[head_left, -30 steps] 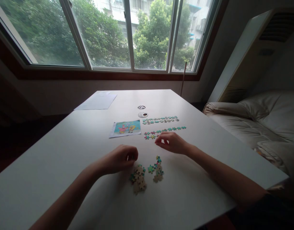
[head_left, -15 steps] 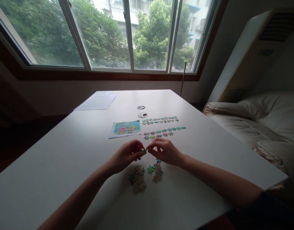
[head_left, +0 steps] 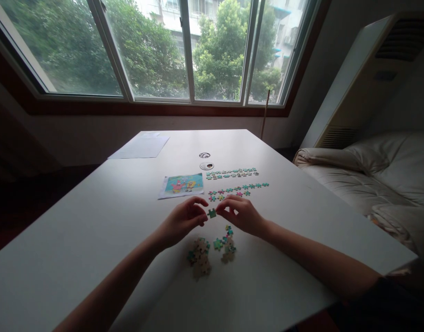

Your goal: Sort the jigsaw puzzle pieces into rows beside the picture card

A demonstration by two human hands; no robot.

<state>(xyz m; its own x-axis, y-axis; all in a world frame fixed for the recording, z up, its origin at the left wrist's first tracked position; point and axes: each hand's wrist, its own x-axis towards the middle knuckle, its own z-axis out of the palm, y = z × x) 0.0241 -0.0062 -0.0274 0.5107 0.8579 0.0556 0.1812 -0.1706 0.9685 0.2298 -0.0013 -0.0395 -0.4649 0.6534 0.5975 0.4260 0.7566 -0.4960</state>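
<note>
Both hands meet above the white table [head_left: 94, 230], pinching one small green puzzle piece [head_left: 212, 213] between them. My left hand [head_left: 182, 221] holds its left edge with thumb and fingertips. On the piece's right side, my right hand [head_left: 241, 213] grips it the same way. Just below the hands lies a loose pile of puzzle pieces [head_left: 212, 251], several face down. Beyond the hands, two rows of sorted pieces [head_left: 238, 180] lie next to a colourful reference picture [head_left: 182, 185].
Two small round objects [head_left: 205, 161] sit behind the picture. A sheet of paper [head_left: 139, 146] lies at the table's far left. A beige sofa [head_left: 378, 175] stands to the right. Windows run along the far wall.
My hands came together from apart, the left moving up from the pile and the right back from the rows. They now hold one green piece between them, slightly higher than half a second ago.
</note>
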